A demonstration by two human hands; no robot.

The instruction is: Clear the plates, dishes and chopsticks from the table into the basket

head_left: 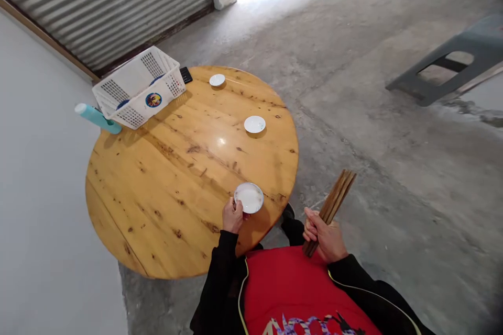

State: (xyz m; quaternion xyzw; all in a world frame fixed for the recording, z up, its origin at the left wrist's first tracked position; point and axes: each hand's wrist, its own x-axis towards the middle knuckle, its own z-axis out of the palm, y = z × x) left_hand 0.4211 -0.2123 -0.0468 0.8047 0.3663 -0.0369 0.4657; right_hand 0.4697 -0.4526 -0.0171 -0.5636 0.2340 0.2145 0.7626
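Several chopsticks [334, 196], count unclear, inside clenched right fingers [310, 227]; left fingers [237, 207] grip bowl [249, 198] at rim.

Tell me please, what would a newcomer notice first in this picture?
Probably the bundle of brown sticks in the right hand, to the right of the round wooden table. At its near side, the left hand holds a white bowl. A white basket stands at the far left.

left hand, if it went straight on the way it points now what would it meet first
Beyond the bowl it holds, the left hand would probably meet the nearer dish first; its height over the table is unclear, so it might pass above.
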